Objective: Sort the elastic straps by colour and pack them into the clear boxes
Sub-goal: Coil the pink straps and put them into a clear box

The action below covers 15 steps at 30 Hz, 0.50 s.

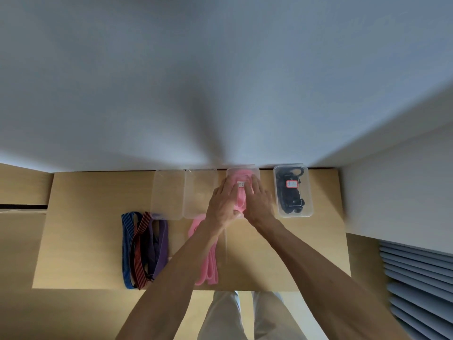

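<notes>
A tan table [81, 241] stands against a plain pale wall. My left hand [224, 204] and right hand [258, 201] lie flat, fingers straight, pressing on the pink-filled box [242, 173] beneath them; nothing is gripped. Just right of my fingers, the black-strap box [293, 191] looks packed and labelled. Just left stand two empty clear boxes [168, 193]. Nearer me, under my left forearm, loose pink straps [208, 266] remain unpacked. Farther left lie the blue, red-striped and purple straps [144, 249], unsorted. Judgement: roughly half done.
</notes>
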Motion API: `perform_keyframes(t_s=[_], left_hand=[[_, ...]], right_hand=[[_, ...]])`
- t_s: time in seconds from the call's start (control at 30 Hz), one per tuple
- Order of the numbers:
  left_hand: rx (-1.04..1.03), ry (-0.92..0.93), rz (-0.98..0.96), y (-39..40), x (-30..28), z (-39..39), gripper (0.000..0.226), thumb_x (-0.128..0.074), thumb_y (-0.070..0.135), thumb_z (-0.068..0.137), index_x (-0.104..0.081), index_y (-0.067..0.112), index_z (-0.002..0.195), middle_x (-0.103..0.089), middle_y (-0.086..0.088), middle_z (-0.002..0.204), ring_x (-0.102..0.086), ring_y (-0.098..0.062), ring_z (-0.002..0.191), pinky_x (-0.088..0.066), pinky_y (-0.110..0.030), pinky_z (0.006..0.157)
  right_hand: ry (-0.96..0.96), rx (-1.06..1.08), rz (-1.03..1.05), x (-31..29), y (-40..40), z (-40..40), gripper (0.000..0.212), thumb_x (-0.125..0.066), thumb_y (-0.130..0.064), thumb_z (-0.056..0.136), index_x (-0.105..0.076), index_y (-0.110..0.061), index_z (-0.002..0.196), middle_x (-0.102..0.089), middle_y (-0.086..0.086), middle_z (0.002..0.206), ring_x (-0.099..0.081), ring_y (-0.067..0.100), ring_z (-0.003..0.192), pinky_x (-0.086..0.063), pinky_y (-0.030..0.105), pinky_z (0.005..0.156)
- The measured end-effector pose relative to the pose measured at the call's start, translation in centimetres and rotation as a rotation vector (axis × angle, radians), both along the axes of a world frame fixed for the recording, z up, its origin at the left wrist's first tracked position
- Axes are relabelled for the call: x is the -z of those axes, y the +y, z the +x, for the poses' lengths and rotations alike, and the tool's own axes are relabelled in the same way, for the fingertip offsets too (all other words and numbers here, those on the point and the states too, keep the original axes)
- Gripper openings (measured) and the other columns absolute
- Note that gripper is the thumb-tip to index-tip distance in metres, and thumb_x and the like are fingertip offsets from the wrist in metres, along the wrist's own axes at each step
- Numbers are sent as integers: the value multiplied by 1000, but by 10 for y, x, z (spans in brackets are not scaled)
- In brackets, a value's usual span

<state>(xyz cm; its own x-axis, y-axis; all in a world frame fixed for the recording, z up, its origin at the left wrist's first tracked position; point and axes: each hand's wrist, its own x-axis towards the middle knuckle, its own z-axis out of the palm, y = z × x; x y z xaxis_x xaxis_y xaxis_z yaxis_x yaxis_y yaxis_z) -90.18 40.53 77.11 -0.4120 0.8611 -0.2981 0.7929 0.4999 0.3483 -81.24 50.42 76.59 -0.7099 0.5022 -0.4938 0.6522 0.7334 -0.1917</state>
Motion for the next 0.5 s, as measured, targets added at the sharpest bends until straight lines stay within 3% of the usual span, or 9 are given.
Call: perform_keyframes(t_s=[0.1,0.17,0.23,0.3,0.4,0.5], left_hand=[[-77,1,-3,-3,-9,-4,84,-78,21,81,-35,16,152,-30,-10,156,-35,-25,143,-35,-34,114],[-211,-15,20,-11,-16,-5,69,-74,15,85,-44,13,147,-38,-13,151,-44,-28,135,-41,-36,110],[-341,-12,30,-24,-22,-3,45,-64,10,90,-55,9,134,-48,-10,143,-52,-26,125,-48,-34,98],[-471,1,41,-44,-29,2,25,-55,7,90,-63,8,114,-60,-7,120,-60,-22,102,-49,-30,79],[-632,-14,94,-77,-40,13,16,-52,4,92,-67,8,94,-66,-3,93,-62,-19,81,-46,-26,68],[-679,-67,39,-108,-41,18,20,-49,8,96,-68,8,103,-69,-3,99,-63,-18,88,-51,-28,76]], right_hand=[[9,33,-8,-9,-2,-6,88,-73,-25,86,-18,-19,155,-6,8,166,-5,26,153,-22,44,121],[126,88,-18,-15,-5,-6,77,-71,-11,83,-33,-20,149,-18,10,162,-18,29,150,-29,41,117],[245,134,-75,-20,-15,-5,68,-67,-1,81,-44,-18,142,-43,10,149,-48,29,130,-46,36,97],[305,165,-150,-28,-30,-6,55,-61,2,83,-52,-16,134,-66,9,118,-65,29,98,-51,33,75],[288,220,-210,-39,-56,-7,34,-55,0,88,-65,-11,119,-72,10,93,-67,29,84,-51,32,70],[179,249,-280,-46,-87,-5,31,-54,0,85,-67,-9,112,-71,11,97,-67,29,84,-54,33,67]])
